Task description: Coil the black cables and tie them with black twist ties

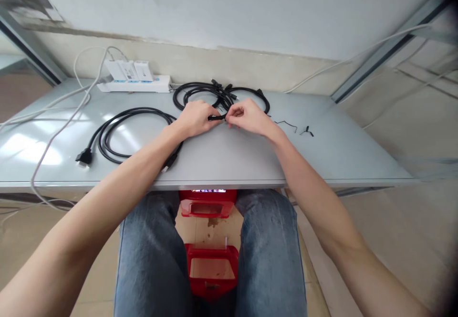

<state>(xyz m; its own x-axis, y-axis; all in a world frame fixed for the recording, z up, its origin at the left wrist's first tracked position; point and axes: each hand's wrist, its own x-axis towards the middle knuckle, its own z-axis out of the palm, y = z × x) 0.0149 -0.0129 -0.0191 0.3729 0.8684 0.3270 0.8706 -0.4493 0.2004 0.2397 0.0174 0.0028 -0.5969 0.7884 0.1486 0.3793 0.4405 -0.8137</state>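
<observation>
My left hand (198,118) grips part of a coiled black cable (216,117) over the middle of the table. From the right, my right hand (248,116) meets the same bundle with its fingers pinched together; what sits between the fingertips is too small to make out. Behind both hands lie more black cable coils (193,87) with plugs, partly covered by the hands. A loosely looped black cable (103,138) rests to the left, its wide plug (84,156) facing the near left. My left forearm hides part of that loop.
Thin black wire ties (307,131) lie to the right on the grey table (343,159). A white power strip (136,85) with chargers stands against the wall, and white cords trail over the left side. Below the table edge are red plastic stools (211,269).
</observation>
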